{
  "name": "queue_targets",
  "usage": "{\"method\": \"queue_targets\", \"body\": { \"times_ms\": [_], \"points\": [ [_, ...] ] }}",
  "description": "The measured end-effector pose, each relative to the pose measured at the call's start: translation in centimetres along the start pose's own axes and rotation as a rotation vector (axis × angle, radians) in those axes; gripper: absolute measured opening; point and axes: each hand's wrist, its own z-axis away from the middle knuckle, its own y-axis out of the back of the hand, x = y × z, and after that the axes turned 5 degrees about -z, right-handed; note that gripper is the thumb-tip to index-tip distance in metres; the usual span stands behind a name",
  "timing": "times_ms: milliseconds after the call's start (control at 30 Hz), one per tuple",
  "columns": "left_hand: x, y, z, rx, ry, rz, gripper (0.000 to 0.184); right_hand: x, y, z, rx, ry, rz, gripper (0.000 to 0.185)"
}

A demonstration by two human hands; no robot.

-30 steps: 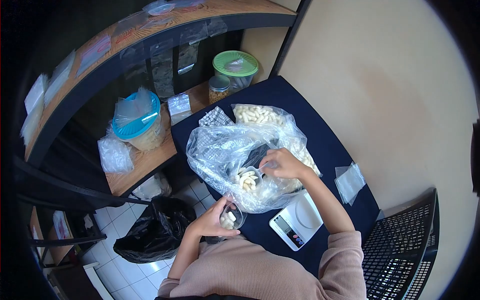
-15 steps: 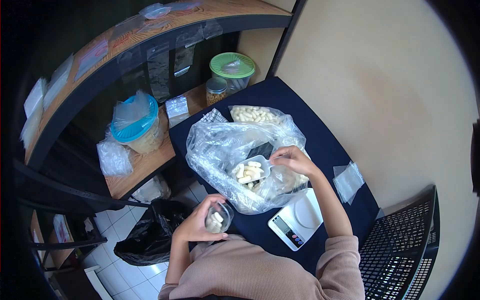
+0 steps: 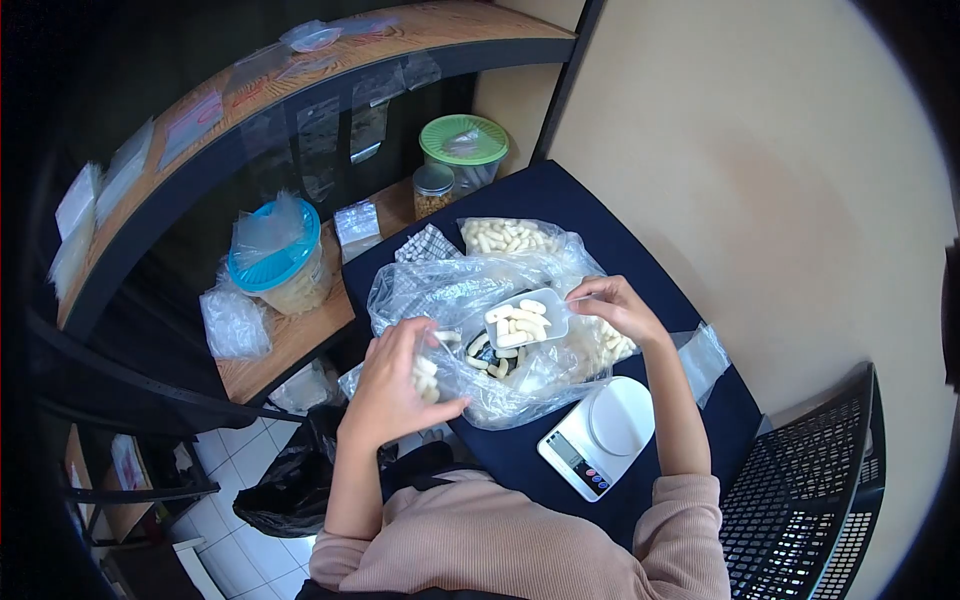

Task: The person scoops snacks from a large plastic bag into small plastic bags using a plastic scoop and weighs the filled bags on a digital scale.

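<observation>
My left hand is wrapped round a small clear plastic bag with several pale, finger-shaped pieces inside. A clear scoop loaded with the same pieces is held by its handle in my right hand. The scoop is over the opening of a large clear plastic bag, where more loose pieces lie on something dark. Behind it is another bag full of pale pieces. A white digital scale rests below my right forearm.
The dark blue table bears flat clear bags at its right edge and a checked cloth. A black crate stands at the right. Lidded tubs, blue and green, and a jar are on the wooden shelf.
My left hand has risen with the small bag to the large bag's near-left side. My right hand has lifted the filled scoop slightly up and to the right.
</observation>
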Motion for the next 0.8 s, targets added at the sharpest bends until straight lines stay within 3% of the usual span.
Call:
{"method": "queue_targets", "body": {
  "times_ms": [200,300,500,633,733,800],
  "points": [
    [1.0,-1.6,-1.3,0.017,0.019,-0.108,0.079,-6.3,-1.5,0.9,-0.006,0.14,0.147,0.017],
    [1.7,-1.6,-1.6,0.032,-0.013,-0.12,0.078,-8.9,-4.0,1.6,-0.055,0.418,0.617,0.017],
    [2.0,-1.8,-1.4,0.127,-0.029,-0.028,0.078,-13.2,-6.7,4.4,0.101,0.61,0.961,0.013],
    [1.5,-2.1,-0.9,0.184,-0.044,-0.012,0.081,-13.8,-6.6,5.1,0.236,0.663,0.943,0.016],
    [0.1,-2.5,0.0,0.19,0.007,0.096,0.083,-14.0,-5.5,5.6,0.395,0.649,0.945,0.011],
    [-0.9,-3.0,0.7,0.312,-0.02,0.632,0.084,-13.5,-5.3,5.2,0.445,0.585,0.991,0.01]
  ]
}}
